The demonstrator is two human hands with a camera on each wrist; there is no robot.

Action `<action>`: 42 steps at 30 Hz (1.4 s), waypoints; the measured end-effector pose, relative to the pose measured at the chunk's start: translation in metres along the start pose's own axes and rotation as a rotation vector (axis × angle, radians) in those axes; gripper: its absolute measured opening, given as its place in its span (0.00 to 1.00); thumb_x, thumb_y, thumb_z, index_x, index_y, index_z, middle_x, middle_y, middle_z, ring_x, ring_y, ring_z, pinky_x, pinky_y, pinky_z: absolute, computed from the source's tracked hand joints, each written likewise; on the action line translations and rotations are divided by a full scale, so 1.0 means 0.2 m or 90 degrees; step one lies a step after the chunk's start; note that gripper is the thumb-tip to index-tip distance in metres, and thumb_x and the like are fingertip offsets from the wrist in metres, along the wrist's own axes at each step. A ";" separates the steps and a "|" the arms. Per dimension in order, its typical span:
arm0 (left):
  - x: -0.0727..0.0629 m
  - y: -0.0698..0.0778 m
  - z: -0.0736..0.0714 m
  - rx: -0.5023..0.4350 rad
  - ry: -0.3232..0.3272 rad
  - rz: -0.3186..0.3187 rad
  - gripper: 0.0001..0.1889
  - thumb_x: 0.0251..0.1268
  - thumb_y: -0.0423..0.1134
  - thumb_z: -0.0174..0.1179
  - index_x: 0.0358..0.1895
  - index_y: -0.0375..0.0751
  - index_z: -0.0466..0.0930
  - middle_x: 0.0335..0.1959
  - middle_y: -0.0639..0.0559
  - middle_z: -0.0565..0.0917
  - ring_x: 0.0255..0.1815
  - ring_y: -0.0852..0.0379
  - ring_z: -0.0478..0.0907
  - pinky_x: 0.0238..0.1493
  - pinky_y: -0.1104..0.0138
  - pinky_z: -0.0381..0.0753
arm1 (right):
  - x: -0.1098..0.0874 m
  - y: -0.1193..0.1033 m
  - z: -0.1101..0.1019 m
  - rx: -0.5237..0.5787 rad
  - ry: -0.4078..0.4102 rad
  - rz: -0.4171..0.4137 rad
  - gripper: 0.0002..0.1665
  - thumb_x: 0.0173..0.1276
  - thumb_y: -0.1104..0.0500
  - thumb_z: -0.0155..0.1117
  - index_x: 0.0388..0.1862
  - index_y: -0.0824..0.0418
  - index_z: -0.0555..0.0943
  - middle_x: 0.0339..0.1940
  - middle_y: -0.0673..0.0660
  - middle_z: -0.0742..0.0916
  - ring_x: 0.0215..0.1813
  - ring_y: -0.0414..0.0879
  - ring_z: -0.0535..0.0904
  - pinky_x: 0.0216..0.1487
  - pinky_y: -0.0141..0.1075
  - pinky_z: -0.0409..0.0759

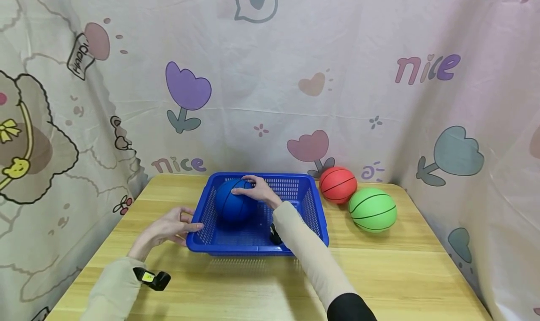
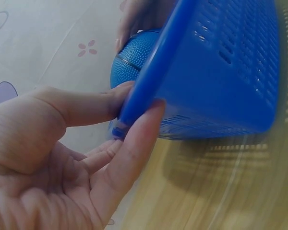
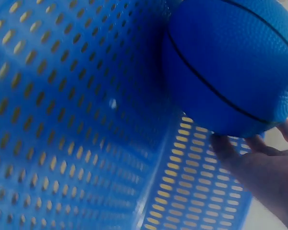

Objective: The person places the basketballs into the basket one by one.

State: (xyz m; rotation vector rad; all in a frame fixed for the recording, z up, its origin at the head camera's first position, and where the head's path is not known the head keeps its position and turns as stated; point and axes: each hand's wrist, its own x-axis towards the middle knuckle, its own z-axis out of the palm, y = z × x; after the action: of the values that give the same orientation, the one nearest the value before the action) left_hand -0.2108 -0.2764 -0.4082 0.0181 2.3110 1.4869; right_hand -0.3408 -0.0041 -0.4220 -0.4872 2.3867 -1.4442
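Note:
A blue plastic basket (image 1: 261, 248) with slotted walls stands on the table. Inside its left part is a blue toy basketball (image 1: 232, 206) with black lines. My right hand (image 1: 258, 190) grips this ball from above and from the right; in the right wrist view its fingertips touch the ball's (image 3: 225, 62) surface. My left hand (image 1: 173, 225) pinches the basket's left rim, thumb on one side and fingers on the other, as the left wrist view shows at the rim (image 2: 153, 67). Whether the ball touches the basket's floor I cannot tell.
To the right of the basket a red ball (image 1: 338, 185) and a green ball (image 1: 373, 210) lie close together on the wooden table (image 1: 379, 274). A patterned curtain (image 1: 261, 77) hangs behind the table and along both sides.

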 end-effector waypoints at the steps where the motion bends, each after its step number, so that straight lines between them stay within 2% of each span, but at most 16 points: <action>1: 0.00 0.00 0.00 0.002 0.001 -0.002 0.39 0.68 0.41 0.66 0.68 0.23 0.51 0.56 0.31 0.80 0.37 0.54 0.86 0.33 0.60 0.89 | 0.00 0.00 0.00 -0.013 -0.006 0.001 0.41 0.65 0.40 0.69 0.74 0.49 0.69 0.77 0.62 0.70 0.76 0.59 0.66 0.72 0.57 0.72; 5: 0.00 0.00 0.00 0.008 0.007 -0.006 0.39 0.68 0.41 0.66 0.69 0.24 0.51 0.58 0.29 0.78 0.38 0.54 0.86 0.32 0.60 0.89 | -0.03 0.00 -0.02 -0.052 -0.070 0.023 0.47 0.65 0.41 0.69 0.79 0.45 0.61 0.80 0.62 0.64 0.77 0.63 0.63 0.70 0.61 0.73; 9: 0.00 0.00 0.01 0.012 0.012 -0.007 0.40 0.67 0.41 0.66 0.68 0.24 0.51 0.58 0.30 0.78 0.38 0.54 0.85 0.32 0.60 0.89 | -0.05 0.00 -0.04 -0.027 -0.126 0.050 0.56 0.62 0.47 0.74 0.82 0.44 0.53 0.81 0.63 0.59 0.77 0.66 0.62 0.64 0.64 0.77; 13: -0.01 0.01 0.01 0.015 0.014 -0.008 0.40 0.67 0.42 0.67 0.69 0.24 0.52 0.59 0.29 0.77 0.38 0.54 0.84 0.32 0.60 0.89 | -0.05 0.00 -0.03 -0.005 -0.109 0.037 0.55 0.61 0.51 0.76 0.81 0.49 0.54 0.80 0.65 0.61 0.76 0.67 0.63 0.63 0.66 0.76; 20: -0.01 0.00 0.01 0.012 0.009 0.003 0.39 0.68 0.42 0.66 0.68 0.25 0.52 0.55 0.33 0.79 0.38 0.54 0.85 0.32 0.60 0.89 | -0.07 -0.01 -0.03 -0.035 -0.063 0.001 0.52 0.61 0.50 0.75 0.78 0.53 0.58 0.76 0.66 0.67 0.74 0.63 0.67 0.68 0.59 0.76; 25: -0.01 -0.01 0.01 0.004 0.003 0.009 0.38 0.68 0.42 0.66 0.68 0.25 0.52 0.53 0.35 0.81 0.36 0.54 0.86 0.32 0.60 0.89 | -0.08 -0.01 -0.03 -0.046 -0.059 -0.001 0.52 0.62 0.49 0.75 0.78 0.53 0.58 0.76 0.67 0.68 0.74 0.63 0.67 0.68 0.59 0.76; 42: -0.01 -0.01 0.00 0.002 0.005 0.004 0.40 0.68 0.43 0.66 0.69 0.26 0.51 0.58 0.29 0.77 0.38 0.53 0.85 0.32 0.60 0.89 | -0.07 0.01 -0.03 -0.052 -0.062 -0.005 0.51 0.62 0.48 0.75 0.79 0.51 0.59 0.76 0.67 0.68 0.73 0.63 0.68 0.66 0.58 0.78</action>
State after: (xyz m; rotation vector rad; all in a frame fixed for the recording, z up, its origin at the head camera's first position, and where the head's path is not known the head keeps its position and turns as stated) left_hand -0.2087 -0.2773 -0.4105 0.0209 2.3208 1.4895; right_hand -0.3316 0.0073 -0.4197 -0.5735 2.3753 -1.2994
